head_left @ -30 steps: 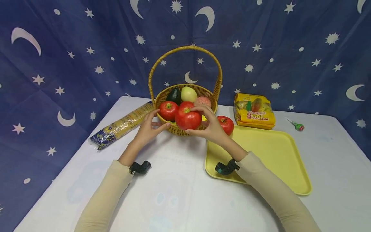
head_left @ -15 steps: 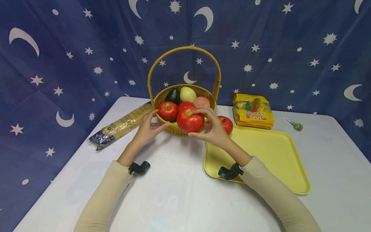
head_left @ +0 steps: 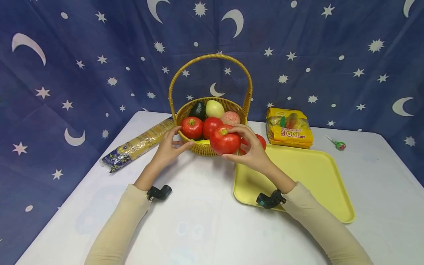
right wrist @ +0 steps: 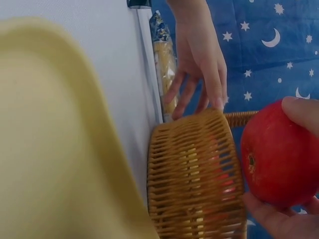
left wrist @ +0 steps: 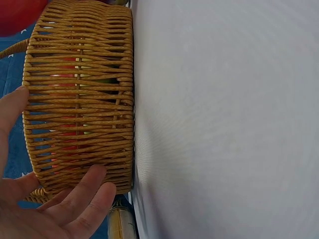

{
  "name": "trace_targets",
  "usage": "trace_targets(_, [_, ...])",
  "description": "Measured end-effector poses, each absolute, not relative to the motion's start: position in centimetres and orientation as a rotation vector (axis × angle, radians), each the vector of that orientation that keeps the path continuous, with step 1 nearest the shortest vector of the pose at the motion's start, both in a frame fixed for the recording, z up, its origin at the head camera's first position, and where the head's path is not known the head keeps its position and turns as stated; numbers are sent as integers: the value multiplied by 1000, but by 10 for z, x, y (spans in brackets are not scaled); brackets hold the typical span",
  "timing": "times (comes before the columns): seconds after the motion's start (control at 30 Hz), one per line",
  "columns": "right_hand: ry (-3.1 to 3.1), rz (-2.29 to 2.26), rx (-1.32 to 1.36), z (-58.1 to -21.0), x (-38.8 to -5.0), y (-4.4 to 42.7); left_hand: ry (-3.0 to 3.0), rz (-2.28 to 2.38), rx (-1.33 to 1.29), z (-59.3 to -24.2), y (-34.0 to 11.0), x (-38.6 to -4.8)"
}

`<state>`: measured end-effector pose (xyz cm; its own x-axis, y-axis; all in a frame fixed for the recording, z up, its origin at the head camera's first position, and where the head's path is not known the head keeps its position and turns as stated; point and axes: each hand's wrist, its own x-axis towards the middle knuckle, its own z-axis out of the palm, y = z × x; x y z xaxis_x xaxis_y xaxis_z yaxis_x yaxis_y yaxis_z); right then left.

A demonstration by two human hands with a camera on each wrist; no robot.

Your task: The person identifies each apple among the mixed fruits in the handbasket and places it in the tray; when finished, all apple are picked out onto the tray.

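Note:
In the head view my right hand [head_left: 251, 151] holds a large red apple [head_left: 225, 140] at the front right of the wicker basket [head_left: 203, 149]. Its thumb is below the apple and its fingers reach over the top. My left hand [head_left: 167, 149] is at the basket's left end, thumb by the front rim; in the left wrist view its fairly straight fingers [left wrist: 89, 194] rest against the woven side. Inside the basket lie two red apples [head_left: 192, 127], an avocado [head_left: 198, 110], a pale green round fruit [head_left: 215, 109], a pinkish fruit [head_left: 230, 117] and something yellow [head_left: 203, 141].
Another red apple [head_left: 261, 141] is partly hidden behind my right hand, by the yellow tray [head_left: 298, 173]. A yellow packet [head_left: 289, 129] and a lollipop [head_left: 339, 145] lie beyond the tray. A long pasta packet [head_left: 135, 147] lies left of the basket. The tall handle [head_left: 218, 56] arches over it.
My right hand has carried the apple right and slightly toward me, from over the basket to its front right. This uncovers another apple inside. The left hand stays at the basket.

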<state>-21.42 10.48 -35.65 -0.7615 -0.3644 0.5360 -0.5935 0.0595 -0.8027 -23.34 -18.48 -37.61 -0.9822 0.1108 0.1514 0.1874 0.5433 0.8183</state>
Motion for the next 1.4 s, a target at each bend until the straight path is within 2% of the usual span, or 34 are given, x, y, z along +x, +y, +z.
trace_targets(1.4, [-2045, 1880, 771, -344, -219, 146, -2683, -1476, -261, -377, -185, -234])
